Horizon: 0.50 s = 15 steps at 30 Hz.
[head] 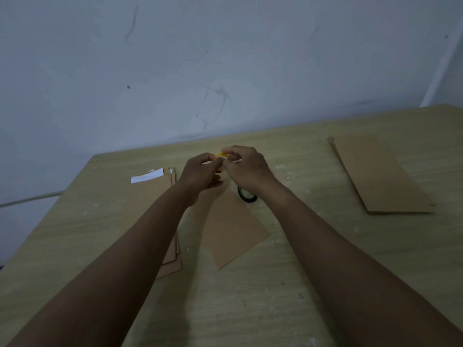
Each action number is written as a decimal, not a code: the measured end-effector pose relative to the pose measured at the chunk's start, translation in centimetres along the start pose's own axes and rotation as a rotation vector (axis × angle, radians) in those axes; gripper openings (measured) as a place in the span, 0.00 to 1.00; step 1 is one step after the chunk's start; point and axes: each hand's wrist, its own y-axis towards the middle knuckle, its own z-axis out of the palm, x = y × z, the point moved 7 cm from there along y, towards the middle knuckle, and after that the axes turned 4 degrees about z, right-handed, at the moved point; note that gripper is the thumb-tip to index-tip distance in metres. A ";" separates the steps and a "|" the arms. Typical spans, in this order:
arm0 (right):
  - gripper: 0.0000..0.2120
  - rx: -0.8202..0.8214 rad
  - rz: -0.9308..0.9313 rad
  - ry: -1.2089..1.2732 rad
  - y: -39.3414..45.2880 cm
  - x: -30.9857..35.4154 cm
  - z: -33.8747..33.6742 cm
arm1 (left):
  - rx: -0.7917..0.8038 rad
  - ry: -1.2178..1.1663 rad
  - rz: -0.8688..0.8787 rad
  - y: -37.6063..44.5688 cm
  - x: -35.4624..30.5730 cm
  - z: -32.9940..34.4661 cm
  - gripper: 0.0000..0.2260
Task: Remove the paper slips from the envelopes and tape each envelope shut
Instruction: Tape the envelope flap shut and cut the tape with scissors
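Head view shows your left hand [200,172] and right hand [244,167] pinching the light yellow tape roll [220,156] above the desk's [325,259] far edge; grip its rim, since the thin tape clings.

- A dim room in low, bluish light.
- A pale wall [225,58] fills the far side, marked with faint scuffs and cracks.
- A light wooden table [313,284] stands against it, its surface flecked with white specks.
- A pale strip runs up the far right corner.
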 end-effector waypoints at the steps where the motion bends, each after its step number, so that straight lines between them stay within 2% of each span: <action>1: 0.14 -0.022 -0.027 0.005 0.1 0.1 0.1 | 0.009 -0.007 -0.007 -0.1 0.0 -0.2 0.06; 6: 0.12 -0.166 -0.076 0.041 1.1 0.0 0.0 | 0.110 -0.103 -0.115 -0.1 0.6 -1.4 0.04; 15: 0.12 -0.183 -0.082 0.076 3.8 0.5 1.9 | 0.061 -0.172 -0.165 2.3 1.5 -4.1 0.05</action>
